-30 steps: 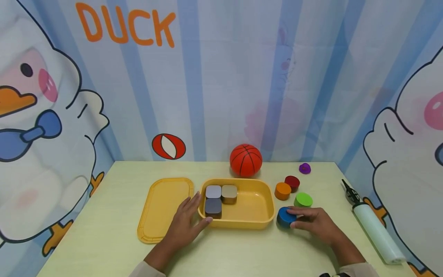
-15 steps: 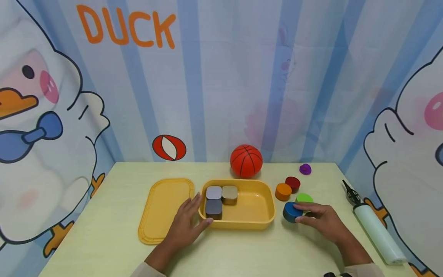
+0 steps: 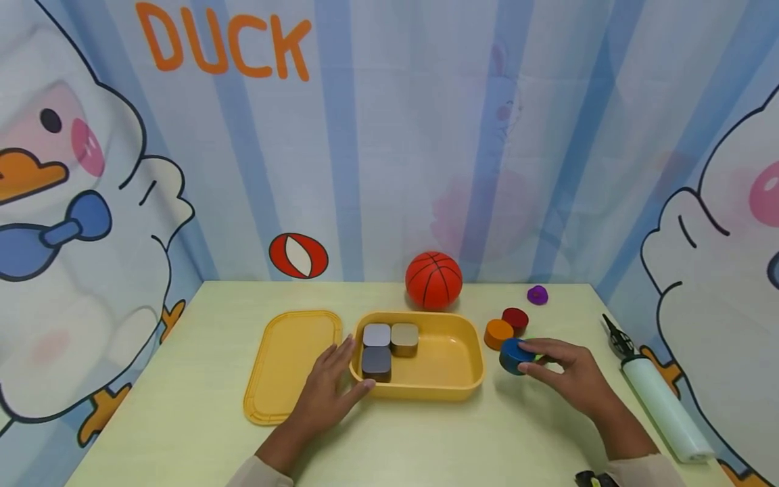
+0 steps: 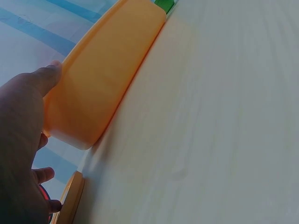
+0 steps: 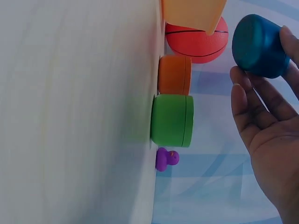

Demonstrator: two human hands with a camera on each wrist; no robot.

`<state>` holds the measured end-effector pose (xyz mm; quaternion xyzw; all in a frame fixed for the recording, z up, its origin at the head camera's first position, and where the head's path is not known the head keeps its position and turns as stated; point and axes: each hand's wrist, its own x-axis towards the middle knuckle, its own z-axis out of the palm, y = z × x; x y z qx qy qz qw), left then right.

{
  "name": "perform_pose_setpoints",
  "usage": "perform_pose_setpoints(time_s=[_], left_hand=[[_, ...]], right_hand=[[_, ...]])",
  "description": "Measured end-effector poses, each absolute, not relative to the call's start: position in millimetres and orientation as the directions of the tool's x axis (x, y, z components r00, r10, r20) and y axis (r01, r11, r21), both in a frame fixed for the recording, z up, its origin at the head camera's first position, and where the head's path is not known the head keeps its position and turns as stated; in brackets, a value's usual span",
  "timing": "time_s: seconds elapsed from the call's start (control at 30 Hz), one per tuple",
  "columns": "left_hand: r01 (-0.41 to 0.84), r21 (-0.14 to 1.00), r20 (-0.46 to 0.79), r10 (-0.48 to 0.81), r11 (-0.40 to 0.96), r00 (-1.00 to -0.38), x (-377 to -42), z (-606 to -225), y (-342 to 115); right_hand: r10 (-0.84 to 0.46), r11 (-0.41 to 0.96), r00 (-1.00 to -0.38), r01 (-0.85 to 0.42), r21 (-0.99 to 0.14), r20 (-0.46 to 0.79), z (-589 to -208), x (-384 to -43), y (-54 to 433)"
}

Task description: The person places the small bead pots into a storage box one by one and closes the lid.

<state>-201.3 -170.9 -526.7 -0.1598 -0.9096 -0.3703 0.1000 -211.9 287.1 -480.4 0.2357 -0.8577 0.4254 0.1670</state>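
Note:
A blue round tin (image 3: 511, 362) is pinched between the thumb and fingers of my right hand (image 3: 575, 375). In the right wrist view the blue tin (image 5: 259, 46) hangs off the table, apart from the green round tin (image 5: 172, 120). My left hand (image 3: 328, 392), fingers spread and fairly straight, touches the left end of a yellow box (image 3: 426, 391); its thumb lies at the near rim. Inside the box's left half sit a lavender square tin (image 3: 376, 334), a beige one (image 3: 404, 339) and a dark grey one (image 3: 376, 362). The head view shows the green tin mostly hidden behind the right hand.
An orange round tin (image 3: 498, 334) and a dark red one (image 3: 516, 320) stand right of the box. A yellow lid (image 3: 286, 372) lies left. Behind are a small basketball (image 3: 434, 281) and a purple toy duck (image 3: 537, 295). A pale green pump (image 3: 663, 409) lies far right.
My right hand has raised the blue tin and carried it slightly right and farther back, so that it now overlaps the green tin. The left hand has stayed at the box.

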Motion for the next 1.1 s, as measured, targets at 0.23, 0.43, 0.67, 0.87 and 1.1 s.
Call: perform_pose_setpoints(time_s=[0.23,0.43,0.67,0.87,1.1], left_hand=[[0.357,0.644,0.292,0.214,0.677,-0.932,-201.0,-526.1,-171.2],[0.366,0.647,0.302,0.215,0.669,-0.929,-200.5,-525.6,-171.3],[0.359,0.652,0.294,0.214,0.668,-0.931,-201.0,-526.7,-170.4],[0.359,0.65,0.291,0.217,0.669,-0.932,-201.7,-527.5,-170.0],[0.36,0.644,0.292,0.219,0.674,-0.931,-201.9,-528.5,-170.6]], right_hand=[[-0.244,0.473,-0.812,-0.577,-0.666,0.53,-472.8,-218.0,266.6],[-0.274,0.435,-0.809,-0.587,-0.683,0.521,-469.6,-226.4,244.8],[-0.312,0.393,-0.789,-0.614,-0.685,0.529,-469.6,-233.3,222.4],[-0.338,0.413,-0.804,-0.594,-0.69,0.489,-471.8,-237.3,207.6],[-0.377,0.391,-0.828,-0.549,-0.739,0.415,-470.9,-241.7,191.1]])
